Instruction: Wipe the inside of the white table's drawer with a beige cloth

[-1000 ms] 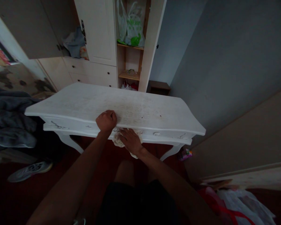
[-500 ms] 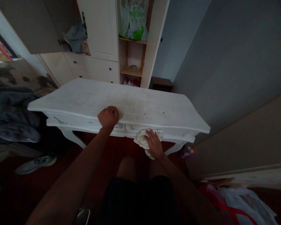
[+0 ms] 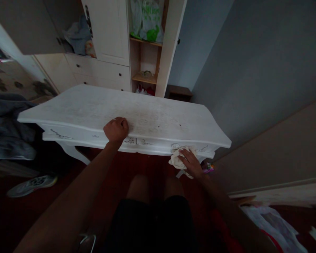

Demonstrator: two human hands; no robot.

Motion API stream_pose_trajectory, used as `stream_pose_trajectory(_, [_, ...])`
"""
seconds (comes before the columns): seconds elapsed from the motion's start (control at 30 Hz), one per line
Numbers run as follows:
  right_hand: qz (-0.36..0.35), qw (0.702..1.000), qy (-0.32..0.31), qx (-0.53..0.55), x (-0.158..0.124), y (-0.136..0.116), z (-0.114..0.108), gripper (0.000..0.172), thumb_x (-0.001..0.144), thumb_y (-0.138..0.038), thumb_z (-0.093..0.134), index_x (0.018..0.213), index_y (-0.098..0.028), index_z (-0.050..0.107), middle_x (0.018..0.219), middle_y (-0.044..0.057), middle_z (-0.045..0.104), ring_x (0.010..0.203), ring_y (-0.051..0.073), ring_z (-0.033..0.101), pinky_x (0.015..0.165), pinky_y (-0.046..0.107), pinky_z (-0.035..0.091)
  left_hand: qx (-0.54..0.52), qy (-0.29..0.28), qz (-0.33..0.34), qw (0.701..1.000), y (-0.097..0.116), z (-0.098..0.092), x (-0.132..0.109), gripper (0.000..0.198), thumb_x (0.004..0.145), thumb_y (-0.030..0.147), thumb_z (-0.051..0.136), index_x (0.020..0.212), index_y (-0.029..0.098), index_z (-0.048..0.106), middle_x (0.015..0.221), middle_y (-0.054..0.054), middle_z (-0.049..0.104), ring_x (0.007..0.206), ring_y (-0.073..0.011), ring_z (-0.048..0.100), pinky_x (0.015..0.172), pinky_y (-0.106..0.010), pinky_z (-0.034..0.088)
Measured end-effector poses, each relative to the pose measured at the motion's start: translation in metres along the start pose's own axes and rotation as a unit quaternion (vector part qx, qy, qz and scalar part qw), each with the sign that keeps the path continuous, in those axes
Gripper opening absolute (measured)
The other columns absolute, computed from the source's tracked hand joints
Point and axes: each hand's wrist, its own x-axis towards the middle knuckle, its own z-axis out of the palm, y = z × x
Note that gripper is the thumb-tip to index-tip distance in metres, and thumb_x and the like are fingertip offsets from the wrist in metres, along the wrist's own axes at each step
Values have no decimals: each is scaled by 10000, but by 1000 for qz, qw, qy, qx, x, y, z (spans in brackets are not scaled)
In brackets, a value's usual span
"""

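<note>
A white table (image 3: 94, 105) with dark smudges on its top and carved drawer fronts spans the view in front of me. My left hand (image 3: 116, 129) is closed in a fist and rests on the table's front edge, left of the middle; nothing shows in it. On the right, my right hand (image 3: 191, 162) holds a cream cloth (image 3: 177, 160) against the drawer front. Its fingers lie over the cloth, which hangs a little below the drawer's lower edge.
Behind the table stands a white wardrobe (image 3: 112, 35) with open doors and plastic bags (image 3: 150, 21). Grey fabric (image 3: 7, 126) lies at the left, above a shoe (image 3: 31, 186). A plastic bag (image 3: 271, 225) sits at the lower right, near the wall (image 3: 268, 70).
My right hand and the cloth have moved right along the drawer front. My left fist stays at the same place on the table edge. The view has shifted slightly.
</note>
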Motion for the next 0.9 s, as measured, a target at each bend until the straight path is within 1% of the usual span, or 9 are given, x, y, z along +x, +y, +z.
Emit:
stream_pose_trajectory(0.17, [84, 996, -6, -40, -23, 27, -38, 475, 726, -115, 566, 1191, -205, 609, 1440, 156, 509, 1379, 331, 409, 1120, 632, 321, -1, 2, -4, 1000, -1, 2, 0, 386, 883, 314, 376, 863, 180, 738, 853, -104, 720, 717, -224, 613, 629, -319, 377])
stream_pose_trajectory(0.27, [107, 991, 34, -70, -26, 31, -53, 477, 729, -136, 592, 1203, -191, 579, 1440, 180, 487, 1372, 350, 400, 1110, 647, 321, 5, 1, -7, 1000, 0, 1, 0, 392, 885, 326, 372, 859, 174, 732, 834, -114, 711, 718, -232, 608, 632, -325, 379])
stream_pose_trajectory(0.33, [112, 989, 60, -77, -23, 27, -57, 481, 739, -140, 597, 1217, -183, 559, 1431, 194, 478, 1365, 357, 398, 1120, 658, 294, 7, 1, -7, 1000, 0, 1, 1, 391, 887, 324, 369, 854, 170, 727, 831, -121, 707, 729, -238, 610, 638, -328, 382])
stream_pose_trajectory(0.43, [152, 981, 91, -82, -16, 13, -53, 511, 749, -129, 578, 1256, -166, 522, 1428, 216, 444, 1371, 374, 370, 1133, 656, 263, 8, -5, -6, 1000, 0, 1, 1, 386, 888, 319, 366, 840, 166, 718, 823, -127, 700, 726, -243, 609, 636, -332, 386])
stream_pose_trajectory(0.53, [230, 959, 145, -74, -9, -5, -44, 494, 789, -147, 542, 1281, -155, 497, 1438, 227, 399, 1384, 366, 346, 1117, 576, 342, 14, 1, -5, 1000, 0, 2, 1, 383, 890, 324, 371, 827, 171, 716, 808, -122, 696, 701, -235, 603, 623, -325, 383])
stream_pose_trajectory(0.6, [270, 946, 171, -50, -6, -15, -37, 450, 828, -183, 523, 1277, -158, 500, 1438, 227, 391, 1377, 347, 364, 1102, 519, 380, 17, 8, -4, 1000, 0, 3, 1, 379, 889, 321, 375, 832, 176, 720, 805, -115, 695, 690, -226, 602, 615, -316, 380])
stream_pose_trajectory(0.7, [295, 939, 178, 11, -3, -27, -25, 410, 856, -241, 520, 1259, -163, 508, 1399, 211, 440, 1325, 320, 433, 1079, 504, 411, 13, 8, -2, 1000, 0, 2, 1, 371, 883, 310, 380, 840, 179, 725, 809, -110, 696, 688, -223, 602, 609, -311, 379])
stream_pose_trajectory(0.77, [310, 929, 195, 49, -1, -32, -20, 424, 857, -272, 532, 1265, -164, 500, 1341, 190, 500, 1271, 307, 483, 1059, 518, 423, 9, 4, -1, 1000, 1, 1, 1, 367, 879, 307, 383, 845, 179, 725, 807, -110, 697, 696, -226, 605, 612, -313, 380])
stream_pose_trajectory(0.9, [384, 884, 252, 92, 10, -37, -20, 419, 861, -316, 538, 1249, -160, 519, 1179, 158, 604, 1105, 289, 571, 977, 510, 465, 10, -1, -3, 1000, 1, 0, 1, 364, 879, 307, 385, 843, 174, 723, 801, -111, 695, 710, -233, 612, 619, -317, 379])
